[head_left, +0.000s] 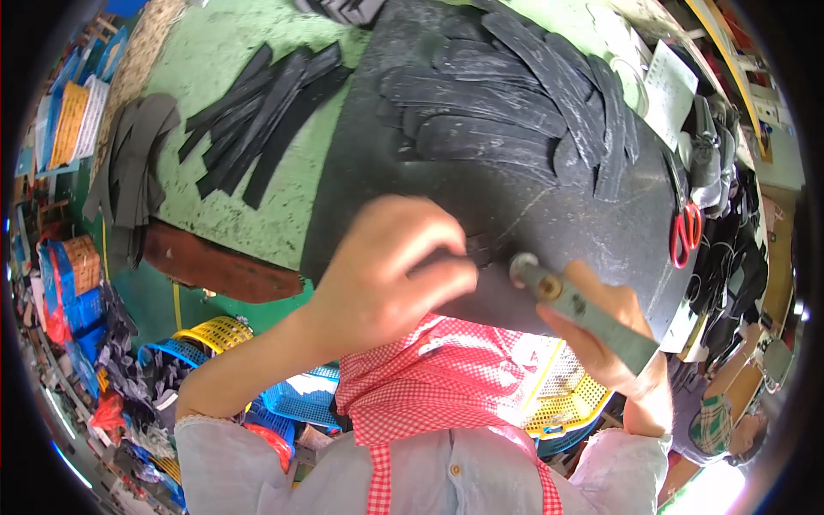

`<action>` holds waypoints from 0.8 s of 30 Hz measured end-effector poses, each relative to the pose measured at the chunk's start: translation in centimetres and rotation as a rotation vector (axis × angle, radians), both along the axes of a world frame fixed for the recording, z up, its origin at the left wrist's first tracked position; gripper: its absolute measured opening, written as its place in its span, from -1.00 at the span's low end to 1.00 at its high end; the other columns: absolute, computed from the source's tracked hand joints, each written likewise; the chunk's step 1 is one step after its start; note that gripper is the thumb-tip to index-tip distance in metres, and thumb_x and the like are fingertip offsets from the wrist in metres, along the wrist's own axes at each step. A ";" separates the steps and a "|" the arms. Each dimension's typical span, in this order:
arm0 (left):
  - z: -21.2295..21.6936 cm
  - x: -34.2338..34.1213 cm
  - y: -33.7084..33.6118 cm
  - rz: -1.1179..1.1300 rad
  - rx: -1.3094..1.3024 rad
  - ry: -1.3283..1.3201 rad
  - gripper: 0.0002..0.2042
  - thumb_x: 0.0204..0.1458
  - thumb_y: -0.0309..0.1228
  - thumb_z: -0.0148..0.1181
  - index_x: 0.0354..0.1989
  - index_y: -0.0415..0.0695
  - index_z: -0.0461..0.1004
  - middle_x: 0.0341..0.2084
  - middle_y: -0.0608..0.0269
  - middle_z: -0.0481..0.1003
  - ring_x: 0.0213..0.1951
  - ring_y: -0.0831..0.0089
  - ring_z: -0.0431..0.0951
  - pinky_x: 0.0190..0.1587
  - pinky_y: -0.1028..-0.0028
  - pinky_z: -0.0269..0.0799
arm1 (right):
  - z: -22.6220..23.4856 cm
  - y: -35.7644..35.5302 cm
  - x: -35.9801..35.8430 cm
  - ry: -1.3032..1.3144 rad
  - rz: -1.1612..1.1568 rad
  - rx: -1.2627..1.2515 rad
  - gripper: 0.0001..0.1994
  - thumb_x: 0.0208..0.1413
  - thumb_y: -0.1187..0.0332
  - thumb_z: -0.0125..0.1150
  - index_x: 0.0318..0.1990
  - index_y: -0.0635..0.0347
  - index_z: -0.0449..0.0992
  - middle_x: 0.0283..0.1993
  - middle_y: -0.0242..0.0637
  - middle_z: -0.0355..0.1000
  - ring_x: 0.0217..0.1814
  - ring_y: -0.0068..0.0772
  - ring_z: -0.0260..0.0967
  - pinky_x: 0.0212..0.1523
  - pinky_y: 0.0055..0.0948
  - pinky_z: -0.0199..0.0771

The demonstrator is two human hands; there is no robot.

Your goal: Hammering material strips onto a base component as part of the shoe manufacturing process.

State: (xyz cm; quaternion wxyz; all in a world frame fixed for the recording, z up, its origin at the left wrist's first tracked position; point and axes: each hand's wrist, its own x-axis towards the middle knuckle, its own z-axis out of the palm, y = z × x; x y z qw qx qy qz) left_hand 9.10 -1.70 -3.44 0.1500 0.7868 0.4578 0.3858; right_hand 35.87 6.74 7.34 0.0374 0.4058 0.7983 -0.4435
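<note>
My left hand (386, 266) is over the near part of a black mat (378, 184), its fingers curled and pressed together. A short dark strip (478, 249) shows just beyond the fingertips, seemingly pinched there, though the fingers hide most of it. Close by on the right, my right hand (585, 348) is closed around a hammer (592, 316). The metal head has a round striking face turned towards the strip and a flat, flared end towards my right forearm. Its handle is hidden under the head and hand.
Long black strips (493, 112) lie heaped on the mat's far side. More black strips (266, 112) and grey strips (142, 163) rest on the green tabletop (202, 77), by a brown curved piece (215, 262). Red-handled scissors (684, 230) sit at right. A yellow basket (566, 399) stands below the edge.
</note>
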 end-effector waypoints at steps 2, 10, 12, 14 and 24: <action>2.0 1.3 0.6 0.272 -0.171 0.150 -0.60 -0.09 -0.27 0.53 0.00 0.09 0.70 -0.06 0.27 0.48 0.01 0.17 0.45 0.13 0.13 0.30 | 0.0 -0.3 0.3 0.079 0.149 0.117 -0.77 0.26 0.39 0.42 -0.20 0.23 0.42 -0.51 -0.07 0.41 -0.52 0.10 0.49 -0.51 -0.18 0.37; 1.9 2.0 1.4 0.285 -0.112 0.261 -0.66 -0.15 -0.24 0.57 -0.13 0.12 0.77 -0.11 0.41 0.52 -0.02 0.24 0.43 0.11 0.18 0.27 | -1.1 0.2 1.0 0.111 0.097 0.107 -0.76 0.25 0.37 0.44 -0.21 0.24 0.44 -0.50 -0.09 0.40 -0.50 0.07 0.54 -0.55 -0.17 0.41; 1.5 1.6 1.1 0.210 -0.115 0.229 -0.66 -0.16 -0.26 0.58 -0.12 0.13 0.77 -0.10 0.41 0.53 -0.01 0.23 0.43 0.09 0.21 0.29 | -1.0 0.3 0.7 0.114 0.146 0.173 -0.77 0.21 0.40 0.44 -0.20 0.24 0.44 -0.46 -0.13 0.37 -0.54 0.04 0.51 -0.55 -0.15 0.42; 0.8 1.6 1.2 0.192 -0.121 0.161 -0.66 -0.18 -0.30 0.58 -0.14 0.13 0.77 -0.12 0.42 0.54 -0.05 0.25 0.44 0.04 0.23 0.31 | -0.9 0.5 0.7 0.088 0.193 0.131 -0.77 0.21 0.38 0.35 -0.14 0.24 0.41 -0.46 -0.13 0.38 -0.47 0.01 0.55 -0.48 -0.12 0.49; 1.3 1.6 1.2 0.108 -0.244 0.054 -0.63 -0.17 -0.38 0.56 -0.09 0.07 0.73 -0.27 0.40 0.51 -0.12 0.28 0.48 -0.03 0.25 0.34 | -1.9 -0.3 -0.6 0.095 0.270 0.076 -0.84 0.33 0.41 0.19 -0.11 0.24 0.34 -0.49 -0.15 0.47 -0.41 -0.04 0.60 -0.44 -0.05 0.56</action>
